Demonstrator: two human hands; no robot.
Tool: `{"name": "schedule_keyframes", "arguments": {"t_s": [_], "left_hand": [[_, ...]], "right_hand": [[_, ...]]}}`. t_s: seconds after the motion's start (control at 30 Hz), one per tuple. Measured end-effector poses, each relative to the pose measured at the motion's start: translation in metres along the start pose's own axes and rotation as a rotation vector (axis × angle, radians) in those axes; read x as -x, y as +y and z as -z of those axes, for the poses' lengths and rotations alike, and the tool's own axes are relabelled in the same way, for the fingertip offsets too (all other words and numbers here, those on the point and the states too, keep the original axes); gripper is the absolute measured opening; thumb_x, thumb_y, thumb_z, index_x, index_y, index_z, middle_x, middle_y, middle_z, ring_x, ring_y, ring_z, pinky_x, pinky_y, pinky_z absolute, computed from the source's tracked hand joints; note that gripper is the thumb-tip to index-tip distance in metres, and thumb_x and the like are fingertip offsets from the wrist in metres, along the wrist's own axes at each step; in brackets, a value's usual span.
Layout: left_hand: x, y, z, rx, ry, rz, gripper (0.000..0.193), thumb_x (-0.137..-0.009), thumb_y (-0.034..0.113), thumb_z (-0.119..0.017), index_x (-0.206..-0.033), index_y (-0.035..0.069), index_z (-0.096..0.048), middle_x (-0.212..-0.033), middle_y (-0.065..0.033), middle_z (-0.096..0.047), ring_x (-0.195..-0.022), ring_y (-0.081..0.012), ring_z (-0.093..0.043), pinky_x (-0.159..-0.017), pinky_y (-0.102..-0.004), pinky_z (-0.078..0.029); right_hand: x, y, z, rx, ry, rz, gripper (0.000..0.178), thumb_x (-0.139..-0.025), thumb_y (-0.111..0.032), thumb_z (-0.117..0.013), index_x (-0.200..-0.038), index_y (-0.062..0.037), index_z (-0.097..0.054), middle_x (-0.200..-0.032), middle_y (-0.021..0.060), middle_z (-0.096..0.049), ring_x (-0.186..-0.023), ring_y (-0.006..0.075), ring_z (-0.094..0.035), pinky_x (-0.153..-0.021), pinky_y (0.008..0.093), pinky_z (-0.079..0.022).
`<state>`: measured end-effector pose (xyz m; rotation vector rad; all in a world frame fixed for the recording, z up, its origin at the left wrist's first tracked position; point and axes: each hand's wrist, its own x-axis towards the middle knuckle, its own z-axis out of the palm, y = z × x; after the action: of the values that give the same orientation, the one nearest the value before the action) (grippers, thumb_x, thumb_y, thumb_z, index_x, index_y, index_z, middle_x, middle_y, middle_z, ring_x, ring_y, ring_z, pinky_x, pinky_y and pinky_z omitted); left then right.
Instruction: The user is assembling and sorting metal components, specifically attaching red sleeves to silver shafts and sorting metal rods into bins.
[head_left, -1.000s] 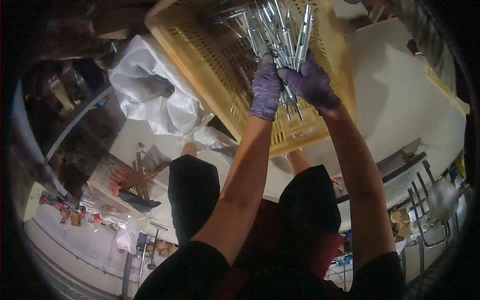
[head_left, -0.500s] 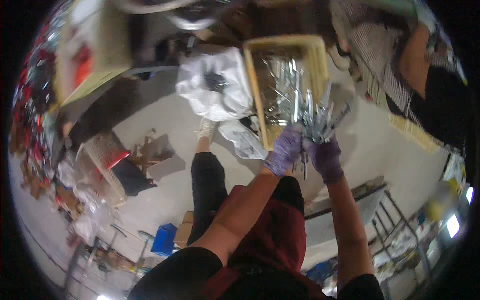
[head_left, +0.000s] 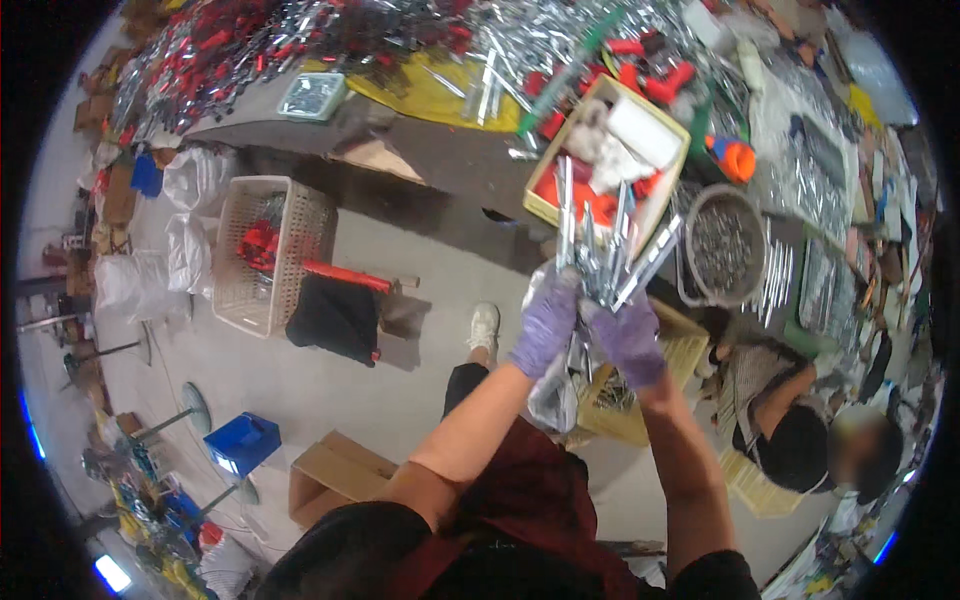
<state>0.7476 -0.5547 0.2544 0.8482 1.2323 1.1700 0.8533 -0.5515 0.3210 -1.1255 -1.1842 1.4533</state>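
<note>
Both my hands wear purple gloves and are closed around a loose bunch of long, shiny metal pieces (head_left: 597,262). My left hand (head_left: 545,328) grips the bunch from the left, its fingers partly hidden. My right hand (head_left: 630,342) holds it from the right, close beside the left. The pieces fan upward, and some ends hang below the hands. Beyond them, on the worktable, a yellow box (head_left: 561,140) contains red parts, whitish crumpled material and a white carton. Beneath my hands stands a yellow crate (head_left: 688,350) with metal pieces inside, next to a white sack (head_left: 550,402).
Heaps of metal and red parts (head_left: 330,35) cover the worktable. A round basin (head_left: 764,255) of small metal parts stands right of the box. A co-worker (head_left: 790,425) bends at the right. On the floor are a pale crate (head_left: 325,225), a blue bin (head_left: 243,443) and a cardboard box (head_left: 345,468).
My view has swung up from the floor crate to the worktable. The hands, still gripping the bunch, have moved from the crate toward the yellow box on the table.
</note>
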Motion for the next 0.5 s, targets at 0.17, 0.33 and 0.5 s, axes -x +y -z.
{"name": "schedule_keyframes", "arguments": {"t_s": [0.17, 0.33, 0.5], "left_hand": [[-0.132, 0.080, 0.087, -0.441, 0.127, 0.006, 0.039, -0.088, 0.033, -0.034, -0.109, 0.003, -0.047, -0.103, -0.0198, -0.052, -0.089, -0.0329, -0.052, -0.081, -0.0360, -0.040], [-0.262, 0.065, 0.147, -0.476, 0.134, 0.017, 0.035, -0.089, 0.028, -0.028, -0.107, 0.003, -0.046, -0.107, -0.0199, -0.050, -0.096, -0.0375, -0.050, -0.082, -0.0401, -0.040], [-0.340, 0.066, 0.174, -0.738, 0.152, 0.006, 0.039, -0.089, 0.032, -0.030, -0.104, 0.002, -0.048, -0.094, -0.0217, -0.055, -0.085, -0.0306, -0.053, -0.078, -0.0369, -0.040]], "right_hand": [[-0.165, 0.011, -0.062, 0.699, -0.049, -0.061, 0.068, -0.070, -0.035, -0.063, -0.122, -0.0036, -0.034, -0.111, 0.0202, -0.049, -0.103, 0.0337, -0.049, -0.086, 0.0374, -0.040], [-0.293, 0.036, -0.105, 0.936, -0.101, -0.090, 0.064, -0.072, -0.050, -0.056, -0.103, 0.0057, -0.047, -0.102, 0.0257, -0.052, -0.094, 0.0385, -0.051, -0.084, 0.0369, -0.040], [-0.376, 0.051, -0.125, 0.848, -0.213, -0.179, 0.051, -0.073, -0.034, -0.062, -0.106, 0.0015, -0.049, -0.099, 0.0193, -0.057, -0.091, 0.0298, -0.056, -0.079, 0.0352, -0.042]]}}
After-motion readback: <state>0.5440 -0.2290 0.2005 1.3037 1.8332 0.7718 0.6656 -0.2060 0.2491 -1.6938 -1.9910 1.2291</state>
